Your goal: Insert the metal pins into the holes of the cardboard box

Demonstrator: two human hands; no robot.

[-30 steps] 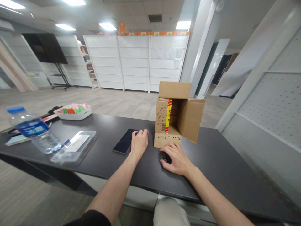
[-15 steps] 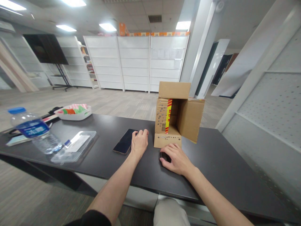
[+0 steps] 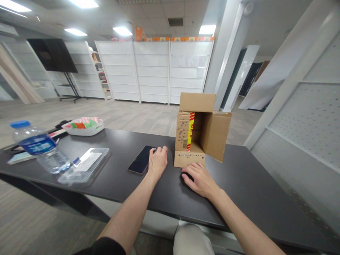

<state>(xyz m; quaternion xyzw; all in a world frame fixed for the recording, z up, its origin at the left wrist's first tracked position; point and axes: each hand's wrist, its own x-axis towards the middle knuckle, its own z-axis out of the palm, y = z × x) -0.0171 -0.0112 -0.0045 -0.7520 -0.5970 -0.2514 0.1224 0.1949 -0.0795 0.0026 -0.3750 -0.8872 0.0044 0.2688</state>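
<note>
My left hand (image 3: 157, 163) rests on the black table with its fingers curled down, at the right edge of a dark smartphone (image 3: 140, 160). Whatever its fingertips hold, if anything, is hidden. My right hand (image 3: 199, 179) is cupped palm down, fingers bent, over a dark patch that I cannot make out. Its fingertips lie at the lower flap of an open cardboard box (image 3: 208, 132). The box's opening faces me, with flaps spread up, left, right and down. Small round metallic spots and dark dots mark the left and lower flaps, beside red-and-yellow tape (image 3: 190, 131).
On the left stand a water bottle (image 3: 39, 145), a clear plastic case (image 3: 87, 166) and a white basket (image 3: 85, 131) of colourful items. A perforated panel (image 3: 313, 95) rises along the right. White shelves (image 3: 151, 71) and a screen on a stand (image 3: 51, 55) are farther back.
My right hand has shifted very slightly, and thin light lines that showed beneath it are now out of sight. My left hand, the phone and the box stay put.
</note>
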